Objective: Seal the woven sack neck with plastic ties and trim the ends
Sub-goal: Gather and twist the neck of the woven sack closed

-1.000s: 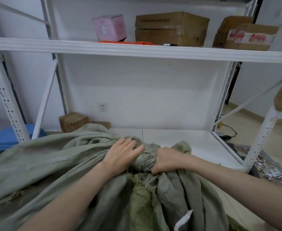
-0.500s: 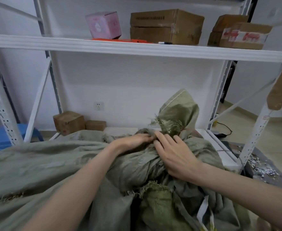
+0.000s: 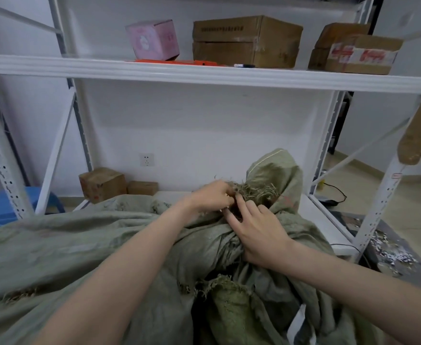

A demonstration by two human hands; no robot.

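Left hand (image 3: 212,196), just above mid-frame, curls its fingers and pinches the frayed mouth of the woven sack (image 3: 80,245); right hand (image 3: 259,232) lies just beside it, fingers straight and spread, pressing the gathered neck; the sack fills the lower frame; above, a white shelf (image 3: 204,73) carries a pink box (image 3: 153,39) and cardboard boxes (image 3: 246,41).

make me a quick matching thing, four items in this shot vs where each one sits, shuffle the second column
1 pink box
2 blue stool
3 wall socket
4 woven sack

a mounted below the upper shelf
b spread across the foreground
c far left edge, low down
d on the upper shelf

Pairs: 1-d, 2-c, 3-a, 4-b
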